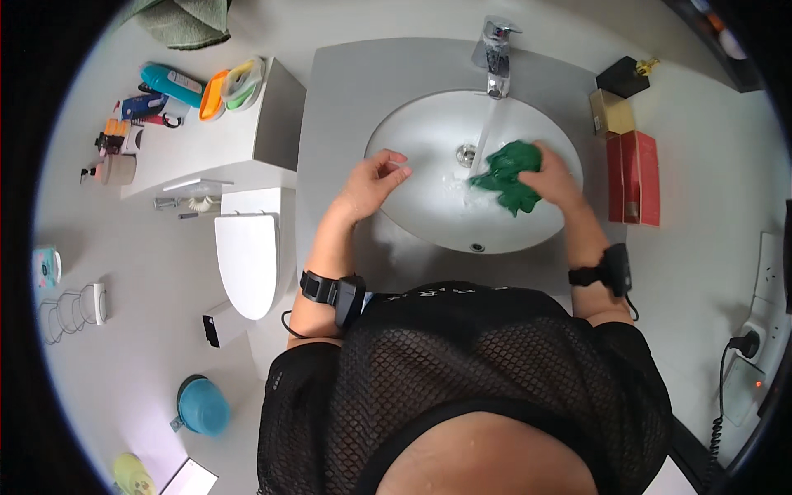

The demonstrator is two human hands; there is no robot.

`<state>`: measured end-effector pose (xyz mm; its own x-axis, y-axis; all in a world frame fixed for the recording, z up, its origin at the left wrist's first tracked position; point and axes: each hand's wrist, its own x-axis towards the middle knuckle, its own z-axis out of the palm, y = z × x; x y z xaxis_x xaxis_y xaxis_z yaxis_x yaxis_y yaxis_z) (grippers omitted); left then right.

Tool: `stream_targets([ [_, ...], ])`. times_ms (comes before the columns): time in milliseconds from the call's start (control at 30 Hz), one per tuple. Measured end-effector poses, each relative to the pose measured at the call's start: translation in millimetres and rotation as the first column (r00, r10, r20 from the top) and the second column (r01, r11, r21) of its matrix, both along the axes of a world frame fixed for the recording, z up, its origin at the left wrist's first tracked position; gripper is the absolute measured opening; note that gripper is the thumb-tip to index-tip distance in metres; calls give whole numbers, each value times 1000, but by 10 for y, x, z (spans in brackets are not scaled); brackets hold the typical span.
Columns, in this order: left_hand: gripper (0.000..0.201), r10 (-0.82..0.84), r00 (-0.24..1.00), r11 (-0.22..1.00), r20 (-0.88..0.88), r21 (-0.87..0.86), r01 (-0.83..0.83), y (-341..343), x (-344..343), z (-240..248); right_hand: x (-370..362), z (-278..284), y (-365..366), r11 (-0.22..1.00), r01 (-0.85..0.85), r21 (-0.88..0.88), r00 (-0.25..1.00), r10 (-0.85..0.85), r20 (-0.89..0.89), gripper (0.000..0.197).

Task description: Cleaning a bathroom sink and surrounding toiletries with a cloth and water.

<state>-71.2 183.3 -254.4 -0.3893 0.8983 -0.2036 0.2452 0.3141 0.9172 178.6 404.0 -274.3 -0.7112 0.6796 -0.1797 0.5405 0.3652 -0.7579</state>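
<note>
A wet, crumpled green cloth (pixel 513 177) hangs over the right part of the white oval sink (pixel 412 198). My right hand (pixel 551 176) is closed on its right side, thumb in front. Water runs from the chrome faucet (pixel 497 62) onto the cloth's left edge and splashes near the drain (pixel 466 155). Over the sink's left rim is my left hand (pixel 375 183), fingers bent and apart from the thumb, with nothing seen between them. It does not touch the cloth.
A grey counter (pixel 338 91) surrounds the sink. On its right stand a red box (pixel 635 177), a gold box (pixel 612 113) and a black bottle (pixel 624 77). Leftward are a toilet (pixel 247 264) and a white cabinet (pixel 223 140) with bottles and containers. A plugged-in cord (pixel 719 412) hangs at the right wall.
</note>
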Motion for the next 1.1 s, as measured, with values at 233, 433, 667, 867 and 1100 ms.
stream_targets([
  [233, 35, -19, 998, 997, -66, -75, 14, 7, 25, 124, -30, 427, 77, 981, 99, 169, 994, -107, 39, 55],
  [433, 36, -27, 998, 996, -62, -81, 22, -51, 20, 42, -49, 85, -105, 981, -172, 86, 834, 99, 542, 66],
  [667, 35, -13, 998, 994, -55, -113, 7, 17, -5, 5, -600, -166, -183, 885, 213, -415, 977, -206, 62, 50],
  [867, 36, -132, 991, 983, 20, -125, 134, 397, 77, -14, -930, -878, 132, 455, 190, -870, 696, -688, -207, 36],
  [1100, 61, -16, 916, 996, 400, -79, 52, 899, 303, -352, -654, -273, -239, 129, -11, -992, 494, -862, -117, 34],
])
